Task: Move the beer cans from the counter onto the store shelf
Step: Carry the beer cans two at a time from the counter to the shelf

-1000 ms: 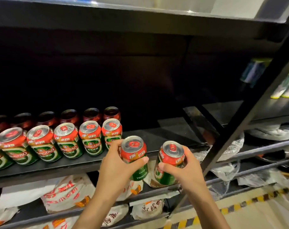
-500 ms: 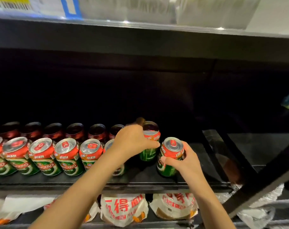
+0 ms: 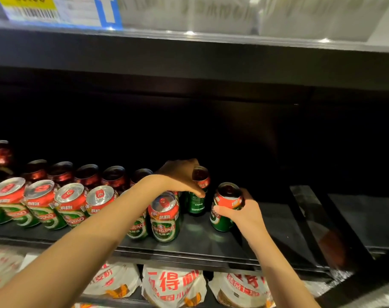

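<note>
Dark shelving is filling the view ahead of us, with a price strip [image 3: 29, 6] running along the edge of the board above and white printed bags [image 3: 173, 287] lying on the level below. We are reaching onto the black shelf [image 3: 200, 247], where two rows of beer cans are already standing: a front row [image 3: 40, 203] well lit, and a back row [image 3: 87, 174] sitting in shadow. Our left hand [image 3: 180, 176] is wrapping its fingers over the top and side of a can [image 3: 197, 196] at the right end of the back row; that can is looking upright and its base seems to be meeting the shelf, though the shadow is making this hard to confirm. Our right hand [image 3: 240, 213] is gripping a second can [image 3: 225, 207] around its body, fingers closed on it, just right of the front row's last can [image 3: 164, 218] and slightly tilted, its base at or just above the shelf. We are judging the risks as these: our left forearm is crossing right over the front row, so pulling back low could be knocking those cans over, and letting go of the tilted can too early could be tipping it toward its neighbours.
</note>
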Demonstrator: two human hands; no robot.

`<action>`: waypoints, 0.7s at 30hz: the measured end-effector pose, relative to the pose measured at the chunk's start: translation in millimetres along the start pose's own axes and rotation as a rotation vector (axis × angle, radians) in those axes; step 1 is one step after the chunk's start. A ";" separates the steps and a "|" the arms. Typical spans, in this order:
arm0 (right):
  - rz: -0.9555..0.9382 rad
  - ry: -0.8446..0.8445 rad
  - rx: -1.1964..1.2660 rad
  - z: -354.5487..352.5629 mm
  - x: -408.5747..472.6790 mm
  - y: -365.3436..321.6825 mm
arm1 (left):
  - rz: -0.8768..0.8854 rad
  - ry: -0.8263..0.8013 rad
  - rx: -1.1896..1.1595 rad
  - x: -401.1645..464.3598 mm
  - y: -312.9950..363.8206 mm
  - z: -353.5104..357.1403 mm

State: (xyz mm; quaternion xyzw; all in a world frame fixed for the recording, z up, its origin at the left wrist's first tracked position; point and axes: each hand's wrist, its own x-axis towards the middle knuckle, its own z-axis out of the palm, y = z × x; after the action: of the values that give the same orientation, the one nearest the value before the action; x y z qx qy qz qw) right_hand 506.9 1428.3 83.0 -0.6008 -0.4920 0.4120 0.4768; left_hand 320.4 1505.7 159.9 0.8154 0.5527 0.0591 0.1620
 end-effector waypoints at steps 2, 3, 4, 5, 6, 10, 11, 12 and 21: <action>-0.023 -0.002 -0.005 3.3 5.3 0.6 | 0.001 -0.015 0.008 1.3 -1.3 2.4; -0.033 -0.002 -0.007 4.8 7.4 1.0 | 0.009 -0.017 0.004 2.3 -2.7 4.2; -0.042 0.001 -0.007 6.0 9.3 1.3 | 0.017 -0.023 0.001 3.3 -3.7 5.7; -0.053 0.007 -0.004 7.1 11.0 1.9 | 0.022 -0.029 0.000 3.7 -4.8 7.1; -0.062 0.014 0.000 8.0 13.1 2.6 | 0.024 -0.035 0.002 4.7 -6.5 9.0; -0.083 0.006 0.005 9.2 20.9 6.9 | 0.041 -0.039 0.010 7.3 -8.9 15.6; -0.091 0.000 0.001 9.0 22.3 8.4 | 0.044 -0.037 0.015 7.4 -9.9 17.3; -0.099 -0.004 -0.003 9.0 23.3 9.7 | 0.049 -0.035 0.015 7.6 -10.8 19.0; -0.144 -0.007 0.020 12.7 21.9 31.6 | 0.150 -0.081 -0.051 5.2 -17.1 8.9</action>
State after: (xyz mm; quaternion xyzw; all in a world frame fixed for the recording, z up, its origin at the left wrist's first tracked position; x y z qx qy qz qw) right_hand 504.7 1450.0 48.9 -0.5575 -0.5314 0.3836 0.5096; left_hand 309.8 1514.5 145.5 0.8518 0.4813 0.0521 0.2001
